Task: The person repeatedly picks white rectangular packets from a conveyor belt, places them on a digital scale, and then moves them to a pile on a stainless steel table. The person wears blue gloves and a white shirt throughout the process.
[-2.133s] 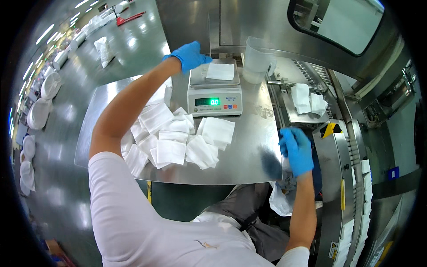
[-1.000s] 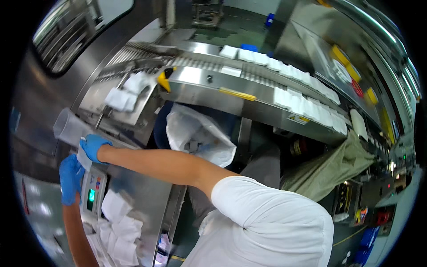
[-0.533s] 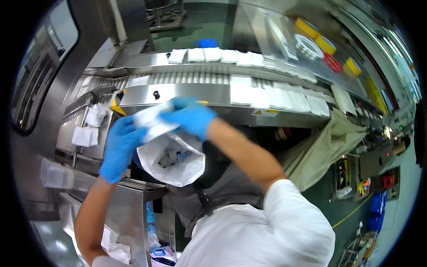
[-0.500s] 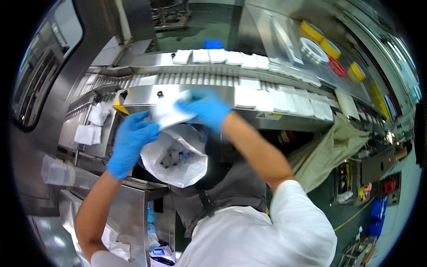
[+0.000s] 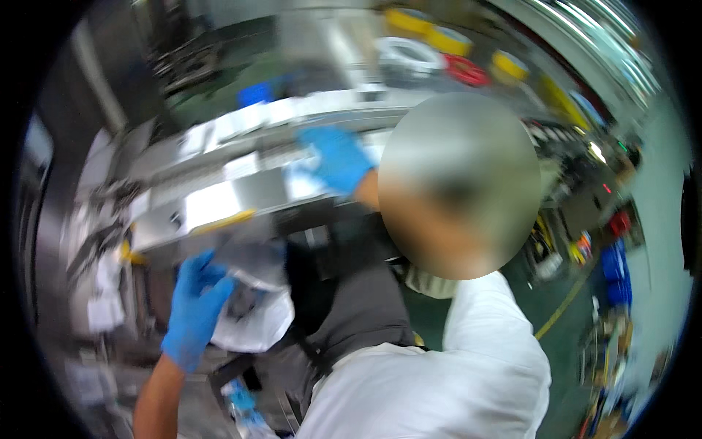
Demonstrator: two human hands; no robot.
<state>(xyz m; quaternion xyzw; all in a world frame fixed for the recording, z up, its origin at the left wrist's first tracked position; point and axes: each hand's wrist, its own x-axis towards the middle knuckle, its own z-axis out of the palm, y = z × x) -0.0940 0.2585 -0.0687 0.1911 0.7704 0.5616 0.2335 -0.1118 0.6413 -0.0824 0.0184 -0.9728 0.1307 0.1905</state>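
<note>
My left hand (image 5: 194, 311), in a blue glove, is beside an open white plastic bag (image 5: 259, 328) with its fingers apart and nothing in them. Dark and pale bits inside the bag are too blurred to name. Farther right, my blue-gloved right hand (image 5: 338, 159) reaches over the steel ledge of the conveyor. Its fingers are smeared by motion and lie against a white folded pad (image 5: 303, 183); whether they grip it does not show. Another flat white pad (image 5: 212, 205) rests on the ledge between my hands.
A row of white pads (image 5: 252, 117) lines the conveyor's far side. Yellow tape rolls (image 5: 447, 40), a white ring (image 5: 409, 57) and a red ring (image 5: 466, 70) lie on the steel surface behind. Loose white pieces (image 5: 106, 313) are at the left. A round blur covers part of my right forearm.
The view has swung to the right. My hands have parted: the right has moved from above the bag to the ledge's pads, and a white pad now lies on the ledge.
</note>
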